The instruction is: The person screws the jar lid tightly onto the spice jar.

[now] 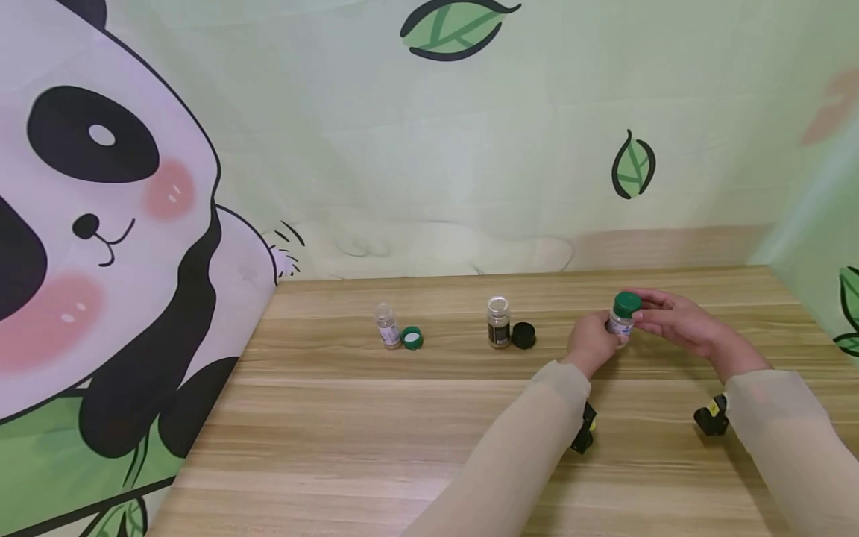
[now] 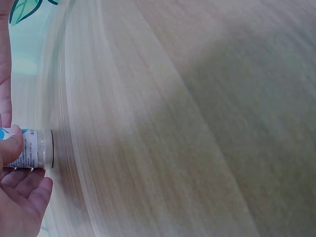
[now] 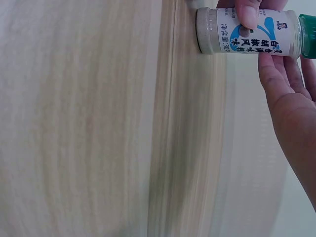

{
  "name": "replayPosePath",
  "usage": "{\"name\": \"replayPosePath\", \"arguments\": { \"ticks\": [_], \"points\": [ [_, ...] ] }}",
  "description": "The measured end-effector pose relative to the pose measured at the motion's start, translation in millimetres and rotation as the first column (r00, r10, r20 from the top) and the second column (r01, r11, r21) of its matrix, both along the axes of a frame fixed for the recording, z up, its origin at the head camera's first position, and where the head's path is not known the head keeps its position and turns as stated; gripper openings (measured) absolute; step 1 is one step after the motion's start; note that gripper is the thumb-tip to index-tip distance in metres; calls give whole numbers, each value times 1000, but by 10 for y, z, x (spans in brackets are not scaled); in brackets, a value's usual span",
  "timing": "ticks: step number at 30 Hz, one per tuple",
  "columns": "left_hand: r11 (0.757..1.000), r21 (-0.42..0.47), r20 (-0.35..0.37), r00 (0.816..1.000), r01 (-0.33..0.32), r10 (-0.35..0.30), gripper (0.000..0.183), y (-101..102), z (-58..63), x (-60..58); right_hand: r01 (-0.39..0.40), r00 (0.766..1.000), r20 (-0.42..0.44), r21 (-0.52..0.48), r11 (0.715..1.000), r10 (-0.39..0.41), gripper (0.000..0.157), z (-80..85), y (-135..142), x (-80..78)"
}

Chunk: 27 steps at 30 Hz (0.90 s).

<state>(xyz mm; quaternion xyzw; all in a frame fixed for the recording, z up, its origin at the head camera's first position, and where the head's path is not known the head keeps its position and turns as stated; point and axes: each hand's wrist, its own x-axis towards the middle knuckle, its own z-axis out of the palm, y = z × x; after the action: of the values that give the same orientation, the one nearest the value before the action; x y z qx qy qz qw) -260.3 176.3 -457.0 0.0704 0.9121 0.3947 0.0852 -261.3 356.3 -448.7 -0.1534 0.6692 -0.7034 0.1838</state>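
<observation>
A small spice jar (image 3: 254, 30) with a white and blue label is held upright over the table's right part. My left hand (image 1: 594, 339) grips its body, thumb across the label. Around the green cap (image 1: 627, 305) on its top are the fingers and thumb of my right hand (image 1: 684, 322), the fingers passing behind it and the thumb at its near right edge. In the right wrist view, the right hand (image 3: 294, 113) has its fingertips partly hidden behind the jar. The left wrist view shows the jar's clear base just beyond the left fingers (image 2: 39, 195).
Left of my hands stands an uncapped jar (image 1: 499, 324) with a dark label, a black cap (image 1: 523, 335) beside it. Farther left is an uncapped clear jar (image 1: 387, 328) next to a green cap (image 1: 412, 338). A printed cloth (image 1: 470, 164) hangs behind the wooden table (image 1: 376, 432).
</observation>
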Motion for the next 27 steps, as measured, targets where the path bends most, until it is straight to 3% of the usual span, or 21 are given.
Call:
{"name": "replayPosePath", "arguments": {
  "ticks": [17,27],
  "points": [
    [1000,-8,-23,1000,5,-6,31,11,-50,-26,-9,1000,21,-62,998,10,49,-8,-15,8],
    [1000,6,-11,1000,0,0,31,14,-43,-19,18,1000,25,-17,1000,-18,45,-19,-21,13]
  ]
}}
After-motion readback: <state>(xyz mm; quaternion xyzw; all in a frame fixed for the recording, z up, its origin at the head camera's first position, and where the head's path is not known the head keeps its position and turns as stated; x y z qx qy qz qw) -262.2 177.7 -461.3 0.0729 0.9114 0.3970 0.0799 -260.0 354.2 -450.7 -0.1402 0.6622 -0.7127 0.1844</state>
